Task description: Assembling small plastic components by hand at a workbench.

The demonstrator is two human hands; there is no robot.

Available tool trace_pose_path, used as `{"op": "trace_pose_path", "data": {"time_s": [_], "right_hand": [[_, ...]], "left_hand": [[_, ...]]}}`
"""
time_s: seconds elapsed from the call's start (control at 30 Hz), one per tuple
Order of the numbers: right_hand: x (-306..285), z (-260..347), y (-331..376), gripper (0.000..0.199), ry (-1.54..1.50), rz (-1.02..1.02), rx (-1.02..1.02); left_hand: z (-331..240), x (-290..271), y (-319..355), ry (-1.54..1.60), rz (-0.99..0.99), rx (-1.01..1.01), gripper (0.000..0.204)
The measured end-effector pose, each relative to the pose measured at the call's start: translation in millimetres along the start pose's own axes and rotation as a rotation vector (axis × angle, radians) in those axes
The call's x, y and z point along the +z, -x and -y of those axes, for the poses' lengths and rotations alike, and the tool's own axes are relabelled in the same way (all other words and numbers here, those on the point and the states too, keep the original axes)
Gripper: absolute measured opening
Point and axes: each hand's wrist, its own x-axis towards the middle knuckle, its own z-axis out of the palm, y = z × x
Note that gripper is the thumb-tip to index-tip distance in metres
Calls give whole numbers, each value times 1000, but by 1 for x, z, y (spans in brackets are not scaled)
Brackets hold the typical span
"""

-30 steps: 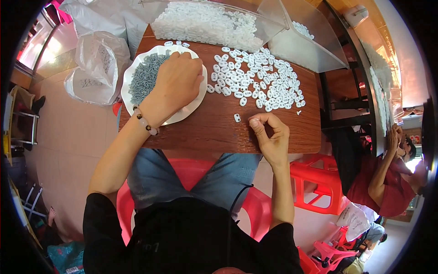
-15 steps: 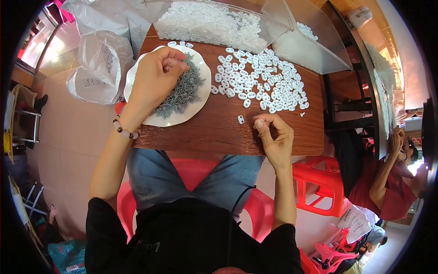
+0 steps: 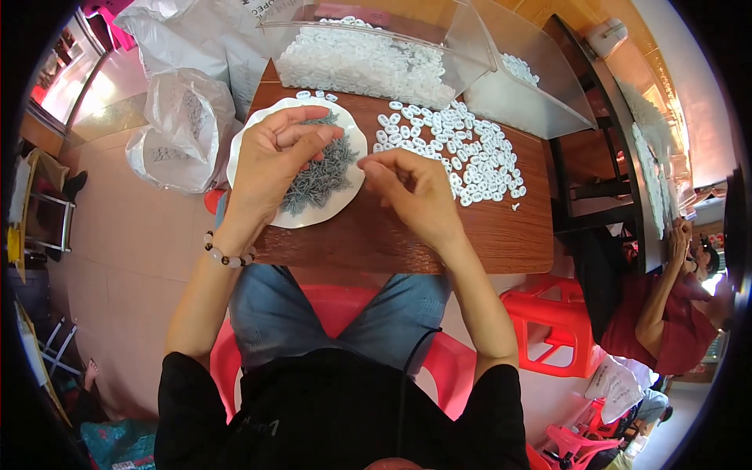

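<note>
Hands point(image 3: 270, 160) hover by a white plate point(image 3: 313, 217) of grey pieces point(image 3: 323, 176).

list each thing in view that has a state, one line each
left hand, fingers curled; grip unclear
right hand, fingertips drawn together; grip unclear
white plate, partly covered
grey pieces, heaped on the plate
white pieces, spread loose on the table
clear bin, open-topped
plastic sack, mouth open
red stool, upright

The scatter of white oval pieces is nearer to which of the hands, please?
Right. The right hand is at the near left edge of the scatter; the left hand is farther left, over the white scalloped plate.
</note>
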Motion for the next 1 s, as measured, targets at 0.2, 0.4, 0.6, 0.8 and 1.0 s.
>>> {"op": "trace_pose_path", "data": {"time_s": [0.2, 0.4, 0.6, 0.8, 1.0], "right_hand": [[25, 1, -20, 22, -272, 60, 44], [32, -1, -22, 17, -354, 23, 50], [34, -3, -24, 12, -182, -31, -3], [31, -1, -21, 11, 194, -129, -179], [22, 8, 7, 21, 542, -291, -639]], "left_hand": [[-5, -2, 9, 68, 54, 27, 27], [8, -8, 8, -103, 13, 183, 31], [14, -11, 7, -157, -59, 232, 29], [7, -11, 7, 128, -18, -91, 31], [16, 6, 25, 209, 79, -216, 31]]}}
